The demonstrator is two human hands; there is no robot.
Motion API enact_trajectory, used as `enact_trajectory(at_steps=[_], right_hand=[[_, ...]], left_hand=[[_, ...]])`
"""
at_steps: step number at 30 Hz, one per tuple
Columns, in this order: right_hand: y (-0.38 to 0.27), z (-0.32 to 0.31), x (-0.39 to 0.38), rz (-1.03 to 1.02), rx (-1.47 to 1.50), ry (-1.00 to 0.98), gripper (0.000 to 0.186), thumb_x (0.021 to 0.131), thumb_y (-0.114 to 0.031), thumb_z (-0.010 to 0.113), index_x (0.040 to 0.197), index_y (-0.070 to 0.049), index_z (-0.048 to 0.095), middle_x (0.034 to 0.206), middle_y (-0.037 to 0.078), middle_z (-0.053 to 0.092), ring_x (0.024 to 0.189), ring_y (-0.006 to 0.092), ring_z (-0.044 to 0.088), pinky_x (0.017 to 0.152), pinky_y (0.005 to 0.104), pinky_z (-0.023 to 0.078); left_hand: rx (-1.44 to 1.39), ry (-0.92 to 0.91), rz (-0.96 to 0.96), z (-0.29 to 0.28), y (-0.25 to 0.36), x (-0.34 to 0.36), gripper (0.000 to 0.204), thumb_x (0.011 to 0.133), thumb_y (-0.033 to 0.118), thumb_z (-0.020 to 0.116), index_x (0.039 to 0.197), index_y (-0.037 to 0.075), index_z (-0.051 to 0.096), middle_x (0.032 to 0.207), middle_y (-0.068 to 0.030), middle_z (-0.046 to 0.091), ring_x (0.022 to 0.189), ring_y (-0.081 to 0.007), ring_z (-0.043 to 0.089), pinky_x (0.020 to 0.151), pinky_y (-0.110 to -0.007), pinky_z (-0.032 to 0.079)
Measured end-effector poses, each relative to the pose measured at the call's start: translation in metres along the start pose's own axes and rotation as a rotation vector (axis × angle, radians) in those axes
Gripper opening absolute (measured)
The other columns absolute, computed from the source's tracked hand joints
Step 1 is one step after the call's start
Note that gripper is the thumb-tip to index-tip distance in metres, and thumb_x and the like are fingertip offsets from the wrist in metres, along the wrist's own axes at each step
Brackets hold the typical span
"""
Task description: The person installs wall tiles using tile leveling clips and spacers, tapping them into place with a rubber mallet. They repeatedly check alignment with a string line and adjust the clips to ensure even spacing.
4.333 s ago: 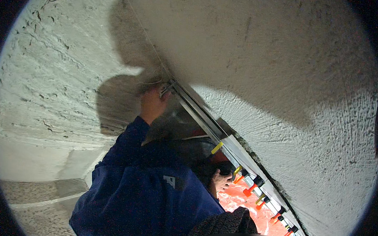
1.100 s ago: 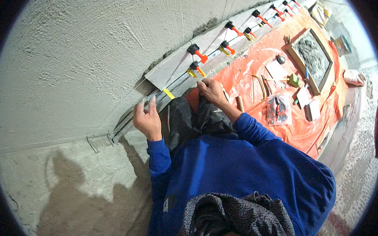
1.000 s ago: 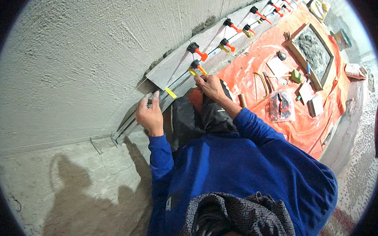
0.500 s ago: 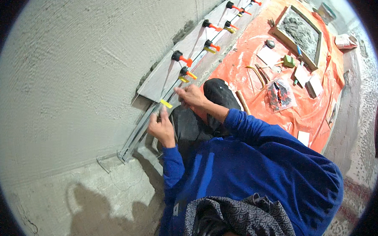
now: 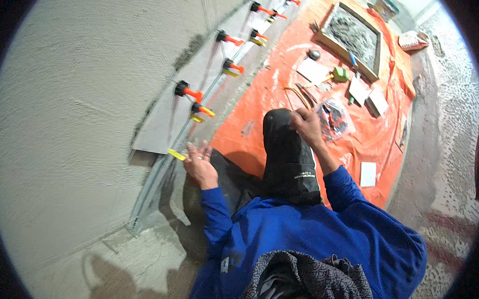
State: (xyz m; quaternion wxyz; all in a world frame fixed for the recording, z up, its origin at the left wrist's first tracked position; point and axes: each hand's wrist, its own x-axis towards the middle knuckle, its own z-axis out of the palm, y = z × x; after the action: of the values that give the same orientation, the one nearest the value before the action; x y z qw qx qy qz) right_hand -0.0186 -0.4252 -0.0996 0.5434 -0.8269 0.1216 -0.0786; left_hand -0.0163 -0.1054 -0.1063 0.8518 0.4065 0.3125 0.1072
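Note:
My left hand [image 5: 201, 166] is open, its fingers spread, beside a yellow levelling wedge [image 5: 176, 155]. That wedge sits at the lower corner of a light grey tile [image 5: 157, 125] on the wall. Over my raised knee, my right hand [image 5: 308, 127] is closed, its fingertips pinched together; what they hold, if anything, is too small to make out. Black-capped levelling clamps with orange-red handles stand along the tiles, the nearest being one clamp [image 5: 187, 90] and another with a yellow wedge [image 5: 201, 111]. A metal rail [image 5: 151, 191] runs below the tile edge.
An orange plastic sheet [image 5: 241, 117] covers the floor to my right. On it lie a bag of clamp parts [image 5: 334, 120], a green sponge-like block [image 5: 340, 74], white tile pieces [image 5: 368, 174], and a blue-handled trowel [image 5: 353, 61]. A wooden-framed tray [image 5: 330, 41] holds grey mortar.
My right hand has moved away from the tile edge, rightward to above my knee. My left hand has opened its fingers near the yellow wedge. The view has shifted to the right.

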Motion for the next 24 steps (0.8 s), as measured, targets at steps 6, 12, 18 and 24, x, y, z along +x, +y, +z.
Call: enact_trajectory(at_steps=[6,12,18,24], right_hand=[[0.094,-0.090,-0.026,0.330,-0.098,0.234,0.027,0.094,-0.024,0.062,0.083,0.000,0.065,0.069,0.004,0.063,0.054,0.0079,0.055,0.050,0.0239,0.043],[0.181,-0.075,-0.080,0.429,-0.199,0.105,0.026,0.085,-0.015,0.065,0.106,0.000,0.066,0.074,0.009,0.068,0.066,0.0153,0.065,0.061,0.0312,0.050],[0.225,-0.046,-0.129,0.403,-0.463,-0.320,0.036,0.083,-0.015,0.065,0.116,-0.001,0.061,0.087,0.013,0.069,0.074,0.0190,0.066,0.065,0.0326,0.051],[0.247,-0.027,-0.140,0.343,-0.619,-0.526,0.042,0.085,-0.019,0.065,0.122,-0.002,0.056,0.089,0.014,0.068,0.074,0.0219,0.066,0.066,0.0340,0.052]], left_hand=[[-0.013,-0.028,0.092,0.003,-0.012,0.004,0.068,0.095,0.034,0.061,0.137,0.000,0.020,0.130,-0.0220,0.046,0.105,-0.0357,0.061,0.083,-0.045,0.055],[0.121,-0.223,-0.047,-0.010,0.000,0.003,0.023,0.092,0.019,0.064,0.107,0.008,0.051,0.114,-0.0151,0.060,0.104,-0.0328,0.064,0.080,-0.043,0.054],[0.610,-0.529,-0.075,-0.003,0.020,-0.004,0.010,0.088,0.008,0.066,0.097,0.005,0.064,0.097,-0.0088,0.067,0.094,-0.0229,0.066,0.078,-0.033,0.053],[1.087,-0.676,-0.074,0.011,0.027,-0.016,0.036,0.084,0.011,0.070,0.115,-0.004,0.063,0.101,-0.0092,0.068,0.081,-0.0088,0.060,0.077,-0.026,0.049]])
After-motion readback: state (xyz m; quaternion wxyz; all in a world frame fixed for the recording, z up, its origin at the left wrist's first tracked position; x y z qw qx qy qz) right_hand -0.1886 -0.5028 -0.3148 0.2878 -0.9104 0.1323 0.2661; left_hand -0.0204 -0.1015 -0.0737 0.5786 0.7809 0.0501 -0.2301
